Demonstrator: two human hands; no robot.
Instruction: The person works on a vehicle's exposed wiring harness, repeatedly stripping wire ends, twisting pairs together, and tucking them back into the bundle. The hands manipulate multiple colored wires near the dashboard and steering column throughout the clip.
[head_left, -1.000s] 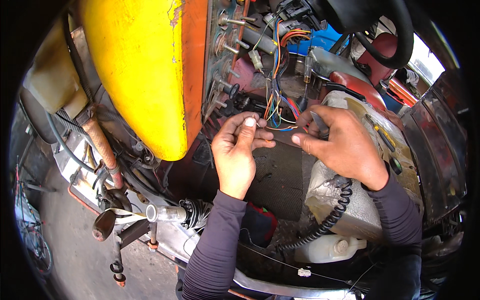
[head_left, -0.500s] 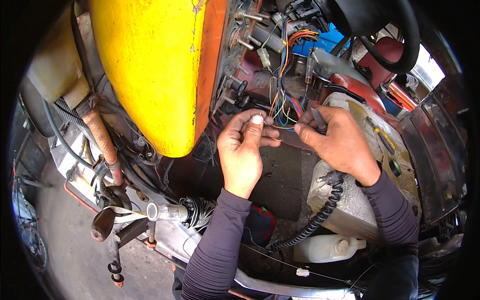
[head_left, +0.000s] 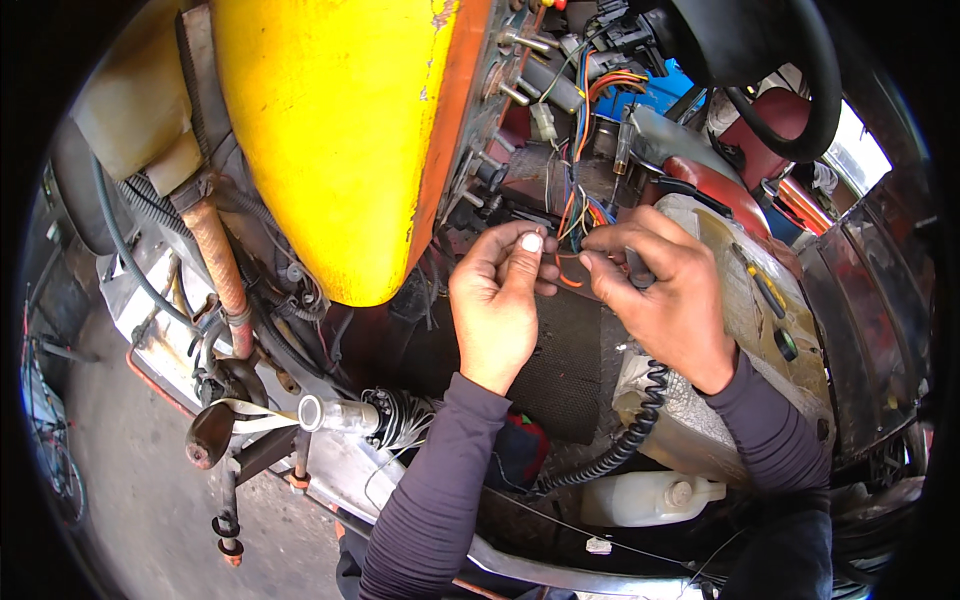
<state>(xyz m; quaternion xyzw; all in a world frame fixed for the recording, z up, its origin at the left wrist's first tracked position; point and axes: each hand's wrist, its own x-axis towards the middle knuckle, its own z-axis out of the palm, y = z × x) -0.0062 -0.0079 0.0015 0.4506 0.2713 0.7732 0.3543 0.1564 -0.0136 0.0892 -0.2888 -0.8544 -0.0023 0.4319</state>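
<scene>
My left hand (head_left: 498, 300) is closed in a pinch, thumb over fingertips, on a thin orange wire (head_left: 568, 276) whose curved part shows just right of the fingers. Facing it, my right hand (head_left: 672, 292) has its fingers curled round a dark, pointed tool (head_left: 640, 270), mostly hidden in the palm and probably a small knife. Thumb and forefinger of that hand are close to the wires. Behind both hands hangs a loose bundle of coloured wires (head_left: 578, 150), with a pale connector (head_left: 543, 121) beside it.
A yellow panel (head_left: 330, 140) stands at left, bolts along its orange edge. At right, pliers (head_left: 768, 290) and a tape roll (head_left: 786, 345) lie on a pale cover (head_left: 735, 330). A screwdriver (head_left: 624, 148), steering wheel (head_left: 825, 100), coiled cable (head_left: 645, 415) and white jug (head_left: 650, 498) surround the hands.
The view has shifted slightly. The dark tool has sunk lower in my right hand, its tip no longer sticking up. More orange wire shows beside my left fingers.
</scene>
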